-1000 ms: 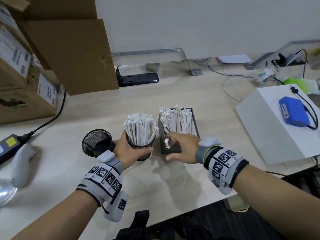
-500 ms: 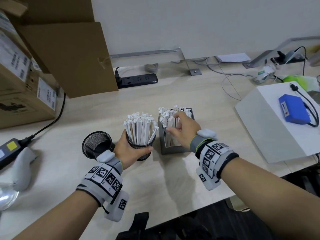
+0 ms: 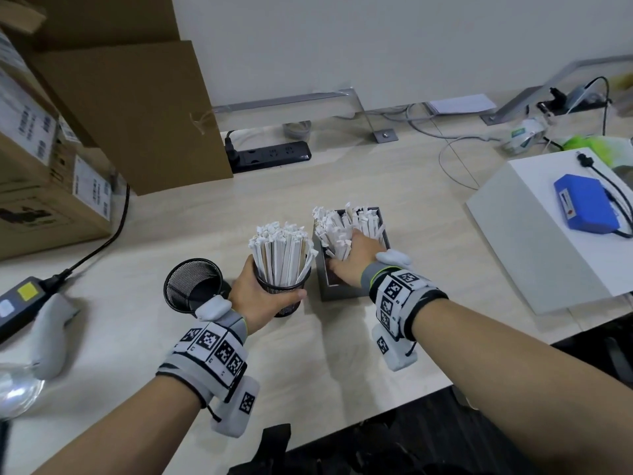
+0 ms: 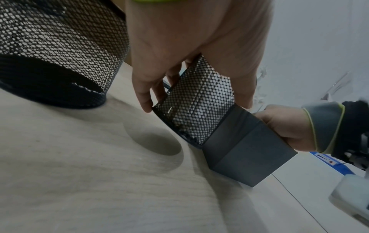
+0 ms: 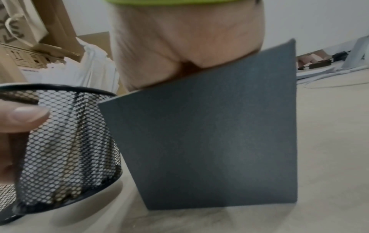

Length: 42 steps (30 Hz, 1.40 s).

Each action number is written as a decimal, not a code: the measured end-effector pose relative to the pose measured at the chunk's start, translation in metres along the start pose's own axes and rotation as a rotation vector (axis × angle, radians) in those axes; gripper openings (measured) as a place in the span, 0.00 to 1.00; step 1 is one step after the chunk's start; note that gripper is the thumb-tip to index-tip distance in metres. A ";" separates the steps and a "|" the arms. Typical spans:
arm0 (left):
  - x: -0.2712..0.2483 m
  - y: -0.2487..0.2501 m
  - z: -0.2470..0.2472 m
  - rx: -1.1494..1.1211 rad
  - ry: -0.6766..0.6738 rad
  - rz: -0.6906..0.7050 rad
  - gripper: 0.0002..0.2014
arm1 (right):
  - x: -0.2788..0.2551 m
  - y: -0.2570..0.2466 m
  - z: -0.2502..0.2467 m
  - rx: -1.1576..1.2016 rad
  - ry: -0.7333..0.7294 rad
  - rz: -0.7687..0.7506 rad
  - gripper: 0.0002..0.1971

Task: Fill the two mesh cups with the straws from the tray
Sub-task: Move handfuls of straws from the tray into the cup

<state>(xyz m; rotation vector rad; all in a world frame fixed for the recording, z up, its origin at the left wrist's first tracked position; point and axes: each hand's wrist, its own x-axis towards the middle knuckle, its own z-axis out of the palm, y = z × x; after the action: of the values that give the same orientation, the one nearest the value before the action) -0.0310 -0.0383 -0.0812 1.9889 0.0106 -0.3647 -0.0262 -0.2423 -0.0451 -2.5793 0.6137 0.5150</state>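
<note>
Roughly halfway, by my reading. Centre of the head view: one black wire-mesh cup [image 3: 282, 289] stands on the pale wood-grain worktop [image 3: 342, 344], packed with white paper-wrapped straws [image 3: 281, 250] that rise well above its rim. The left hand [image 3: 255, 296] is curled round this cup's wall, thumb at the front, steadying it. Just left of it, the second black mesh cup [image 3: 191, 284] looks empty; no straws show in it. Right of the full cup, touching or nearly so, sits the dark grey box-shaped tray [image 3: 337, 289], with a good bundle of wrapped straws [image 3: 337, 228] left at its far end. The right hand [image 3: 356, 258] reaches into the tray, fingers down among those straws. Whether it has closed on any cannot be told; in the right wrist view the tray wall hides the fingers.

Done: first cup filled. Left: empty cup to fill from the tray's remainder. Full cup looks near capacity, so the next handful likely belongs in the empty one.
</note>
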 end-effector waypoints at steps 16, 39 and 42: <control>-0.005 0.014 0.003 0.033 -0.008 -0.016 0.41 | -0.006 0.005 -0.042 0.411 0.171 -0.006 0.27; -0.003 0.031 0.005 0.088 -0.059 0.083 0.37 | -0.044 -0.052 -0.043 0.428 0.039 -0.451 0.12; -0.005 0.024 0.000 0.059 -0.037 0.060 0.32 | -0.050 -0.055 -0.049 0.373 0.166 -0.546 0.26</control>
<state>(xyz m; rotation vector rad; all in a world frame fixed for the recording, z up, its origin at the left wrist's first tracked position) -0.0316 -0.0480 -0.0589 2.0361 -0.0840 -0.3661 -0.0283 -0.2053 0.0361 -2.3008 0.0283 0.0014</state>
